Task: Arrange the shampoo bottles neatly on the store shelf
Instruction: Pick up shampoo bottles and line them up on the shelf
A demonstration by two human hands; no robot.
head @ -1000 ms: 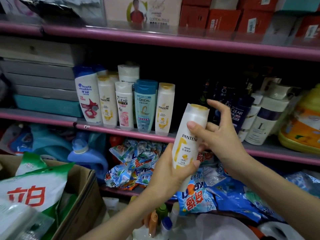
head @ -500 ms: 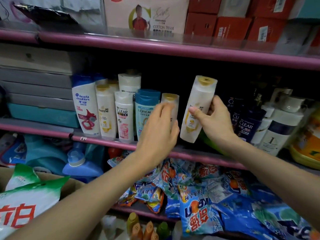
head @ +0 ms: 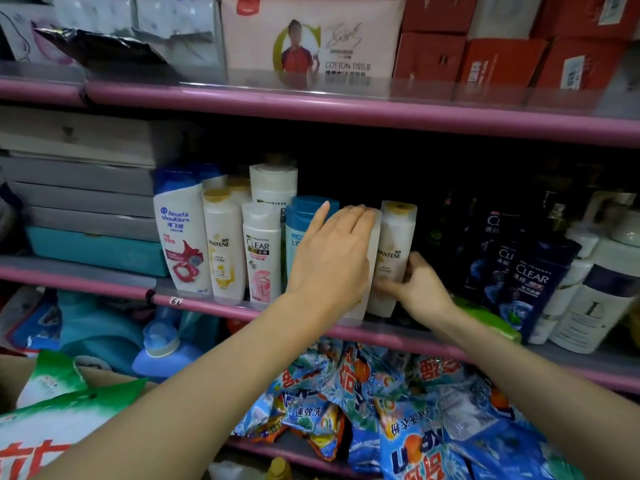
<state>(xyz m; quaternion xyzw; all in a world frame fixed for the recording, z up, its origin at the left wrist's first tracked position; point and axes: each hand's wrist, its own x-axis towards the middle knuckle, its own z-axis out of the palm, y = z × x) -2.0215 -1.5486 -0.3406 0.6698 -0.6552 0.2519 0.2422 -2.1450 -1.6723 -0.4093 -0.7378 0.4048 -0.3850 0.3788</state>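
Nearest: So, low in the frame, loose detergent packets point(head: 408, 417) lie heaped on the lower shelf, and a green-and-white powder bag point(head: 52, 420) sits in a carton at bottom left; none of it belongs to the task.
Left hand point(head: 332, 258): fingers straight and together, palm pressed flat on a white bottle point(head: 370, 268) at the front edge of the middle shelf point(head: 104, 289), covering most of it.
Right hand point(head: 417, 287): fingers curled round the base of the gold-capped Pantene bottle point(head: 394, 251), which stands upright on the shelf, touching the covered bottle.
Done: a tidy front row stands left of the hands, labels forward — Head & Shoulders bottle point(head: 180, 237), another Pantene point(head: 223, 251), Clear bottle point(head: 261, 251), blue L'Oreal bottle point(head: 301, 230).
In hand: probably squaring the two newest bottles into that row.
Left: dark Clear bottles point(head: 530, 282) toward the right end lean and crowd the white pump bottles point(head: 588, 303); they look unsorted, so roughly half remains.
Farthest: behind the row, more caps show; their order cannot be told.
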